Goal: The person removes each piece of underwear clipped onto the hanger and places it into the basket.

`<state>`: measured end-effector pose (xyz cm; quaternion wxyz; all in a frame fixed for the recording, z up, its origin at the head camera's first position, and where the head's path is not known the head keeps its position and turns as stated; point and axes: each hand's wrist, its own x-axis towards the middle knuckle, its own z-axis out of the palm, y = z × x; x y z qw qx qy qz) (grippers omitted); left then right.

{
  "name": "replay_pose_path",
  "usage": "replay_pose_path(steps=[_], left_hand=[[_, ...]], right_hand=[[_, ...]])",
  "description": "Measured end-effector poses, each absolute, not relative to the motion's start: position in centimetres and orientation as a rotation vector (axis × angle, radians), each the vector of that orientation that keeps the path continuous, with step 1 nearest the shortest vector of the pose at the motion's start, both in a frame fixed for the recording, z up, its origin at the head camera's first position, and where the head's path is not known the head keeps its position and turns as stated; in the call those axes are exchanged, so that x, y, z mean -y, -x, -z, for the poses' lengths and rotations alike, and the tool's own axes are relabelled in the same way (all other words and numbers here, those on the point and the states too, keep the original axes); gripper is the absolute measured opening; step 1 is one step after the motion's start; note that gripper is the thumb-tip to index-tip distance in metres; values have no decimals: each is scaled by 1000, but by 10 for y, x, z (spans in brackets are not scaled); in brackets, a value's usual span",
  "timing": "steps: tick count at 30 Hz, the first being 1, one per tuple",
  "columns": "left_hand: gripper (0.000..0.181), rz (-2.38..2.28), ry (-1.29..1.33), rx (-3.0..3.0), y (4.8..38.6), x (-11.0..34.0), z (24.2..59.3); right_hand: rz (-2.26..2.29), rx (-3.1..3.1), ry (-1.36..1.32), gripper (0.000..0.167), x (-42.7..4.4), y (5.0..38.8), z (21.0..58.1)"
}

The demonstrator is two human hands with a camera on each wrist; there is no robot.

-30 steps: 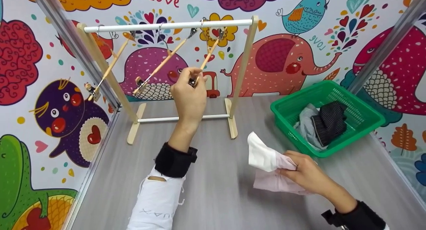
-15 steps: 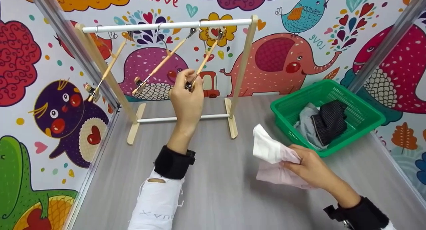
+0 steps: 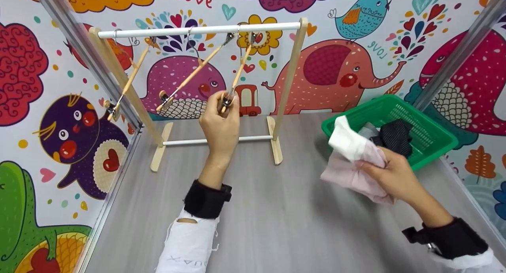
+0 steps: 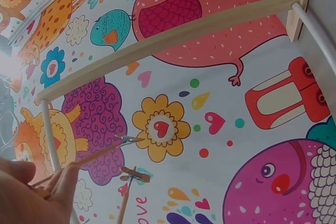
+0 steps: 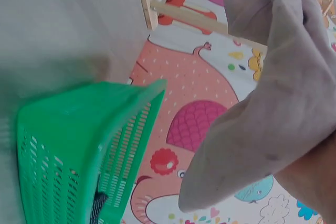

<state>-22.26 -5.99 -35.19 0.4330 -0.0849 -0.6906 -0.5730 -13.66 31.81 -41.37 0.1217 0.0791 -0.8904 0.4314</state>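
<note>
My left hand (image 3: 221, 125) grips the near end of the rightmost clip hanger (image 3: 241, 69), at its metal clip, while the hook stays on the rack's white bar. In the left wrist view the fingers (image 4: 63, 187) are around the wooden hanger bar. To the right, my right hand (image 3: 399, 178) pinches a folded pink cloth (image 3: 352, 172) with a white band (image 3: 348, 140) at its upper end. The cloth hangs in front of the near left corner of the green basket (image 3: 431, 158). In the right wrist view the cloth (image 5: 273, 103) covers most of the fingers.
Two more clip hangers, a middle one (image 3: 193, 73) and a left one (image 3: 132, 77), hang from the wooden rack (image 3: 290, 79). Inside the basket lie a dark striped cloth (image 3: 397, 136) and a grey cloth (image 3: 368, 130). Patterned walls enclose the grey table (image 3: 269, 217).
My right hand has moved up and to the right with the pink cloth, towards the basket. The left hand has swung the hanger's near end slightly left and down.
</note>
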Motion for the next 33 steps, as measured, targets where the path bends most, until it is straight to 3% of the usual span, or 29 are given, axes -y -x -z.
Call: replay_pose_path(steps=[17,23,33], left_hand=[[21,1490,236,1751,219,61,376],[21,1506,229,1785,213,65,389],[18,1454,176,1912,206,75,421]], right_hand=[[-1295,2627,53,48,-354,174,381],[-1287,2619,152,60,-361,189,381],[-1267,2590,230,62,-382,219,398]])
